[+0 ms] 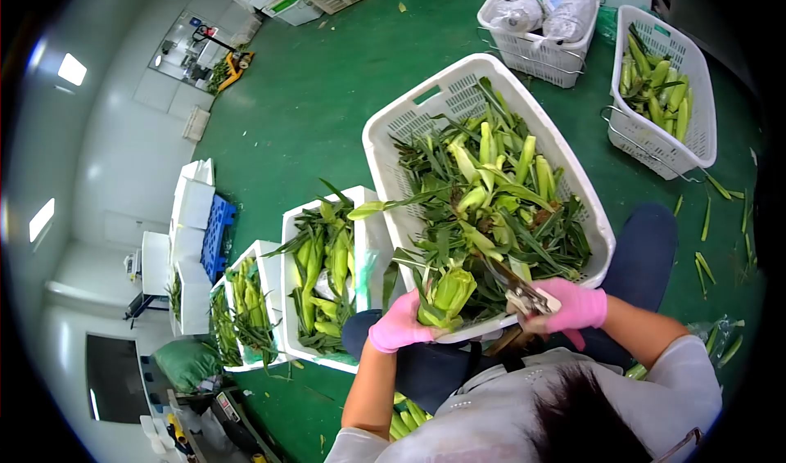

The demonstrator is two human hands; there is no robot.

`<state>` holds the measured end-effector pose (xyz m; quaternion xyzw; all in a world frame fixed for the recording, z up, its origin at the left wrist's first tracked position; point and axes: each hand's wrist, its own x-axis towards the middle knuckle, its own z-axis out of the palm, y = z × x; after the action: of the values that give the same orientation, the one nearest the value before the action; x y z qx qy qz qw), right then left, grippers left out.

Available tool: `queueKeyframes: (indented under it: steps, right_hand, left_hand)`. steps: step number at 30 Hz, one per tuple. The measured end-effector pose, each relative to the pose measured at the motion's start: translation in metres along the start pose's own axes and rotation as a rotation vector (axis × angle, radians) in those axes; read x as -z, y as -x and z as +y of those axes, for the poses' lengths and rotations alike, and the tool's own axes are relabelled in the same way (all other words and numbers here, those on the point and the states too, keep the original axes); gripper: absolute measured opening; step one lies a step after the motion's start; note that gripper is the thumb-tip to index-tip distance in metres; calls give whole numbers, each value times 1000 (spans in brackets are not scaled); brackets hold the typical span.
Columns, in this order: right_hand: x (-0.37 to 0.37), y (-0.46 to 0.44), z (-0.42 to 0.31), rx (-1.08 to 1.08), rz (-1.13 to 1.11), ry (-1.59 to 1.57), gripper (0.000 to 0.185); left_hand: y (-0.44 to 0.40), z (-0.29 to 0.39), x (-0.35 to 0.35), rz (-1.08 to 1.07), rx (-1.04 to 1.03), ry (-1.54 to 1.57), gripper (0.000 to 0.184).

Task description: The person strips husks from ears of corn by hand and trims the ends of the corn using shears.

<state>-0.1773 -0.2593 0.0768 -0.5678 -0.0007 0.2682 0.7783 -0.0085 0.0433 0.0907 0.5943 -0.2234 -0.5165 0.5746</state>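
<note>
My left hand [399, 324], in a pink glove, grips an ear of corn [449, 293] in green husk at the near edge of a large white basket [407, 121]. My right hand [573, 307], also pink-gloved, is closed around metal pruning shears [528, 298]. Their blades point up and left, close to the corn ear; I cannot tell whether they touch it. Inside the basket lies a heap of cut husks and leaves [491, 176], right in front of both hands.
To the left stand white foam boxes of unhusked corn [336, 250]. At the upper right are a white basket of trimmed corn [663, 94] and another with plastic-wrapped bundles [548, 4]. Leaf scraps [706, 217] lie on the green floor. A blue pallet [216, 234] stands farther left.
</note>
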Motion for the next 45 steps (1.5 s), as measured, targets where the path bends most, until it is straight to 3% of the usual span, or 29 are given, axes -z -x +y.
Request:
queueKeyframes:
  steps: [2, 4, 7, 8, 10, 11, 12, 13, 14, 17, 19, 21, 23, 26, 30, 33, 34, 38, 41, 42, 45]
  right_hand:
    - [-5, 6, 3, 11, -79, -51, 41]
    - [-6, 2, 17, 21, -148, 117, 50]
    - [-9, -2, 4, 111, -203, 162, 64]
    - [-6, -4, -3, 201, -176, 342, 67]
    - [1, -11, 2, 340, -140, 560, 73]
    - [1, -12, -1, 399, -112, 638, 60]
    - [-2, -6, -9, 146, -104, 392, 51]
    - [-4, 1, -19, -103, -91, 148, 42]
    - [-12, 2, -13, -23, 51, -85, 31]
    - [-10, -7, 32, 90, 238, -605, 20]
    - [-12, -2, 44, 62, 227, -694, 29]
    - [-26, 5, 50, 107, 217, -805, 38]
    - [-32, 10, 48, 53, 191, -654, 54]
    - [-33, 1, 63, -2, 227, -620, 65]
    - [-27, -3, 55, -99, 301, -502, 69]
    - [-28, -4, 52, 4, 404, -288, 71]
    - [-28, -3, 51, -81, 391, -325, 74]
    - [-26, -7, 45, 64, 362, -262, 75]
    - [-9, -29, 58, 214, 397, -339, 66]
    - [-8, -35, 62, 238, 448, -137, 57]
    - [-14, -54, 84, 282, 432, -143, 49]
  left_hand:
    - [1, 1, 5, -35, 50, -24, 82]
    - [-5, 10, 2, -104, 126, -72, 77]
    - [-18, 15, 9, -349, 275, -294, 78]
    - [-23, 21, 7, -447, 198, -408, 79]
    - [-26, 7, 4, -532, 227, -211, 73]
    - [-28, -3, 4, -572, 238, -115, 70]
    - [-29, -15, 9, -601, 328, -6, 75]
    - [-31, -19, 0, -535, 259, 145, 83]
    - [-34, -19, -9, -434, 173, 243, 86]
    - [-46, -24, -21, -50, -97, 342, 91]
    - [-61, -16, -33, 229, -240, 406, 86]
    - [-79, -24, -27, 295, -352, 442, 90]
    - [-92, -17, -31, 327, -445, 426, 91]
    - [-101, 0, -47, 263, -543, 535, 89]
    - [-106, -16, -63, 351, -657, 577, 84]
    - [-104, -32, -70, 491, -724, 755, 76]
    - [-102, -34, -70, 512, -741, 757, 67]
    - [-92, -42, -78, 340, -729, 747, 65]
    - [-85, -45, -81, 340, -805, 447, 62]
    - [-83, -44, -78, 331, -806, 464, 62]
    - [-77, -43, -73, 348, -789, 559, 62]
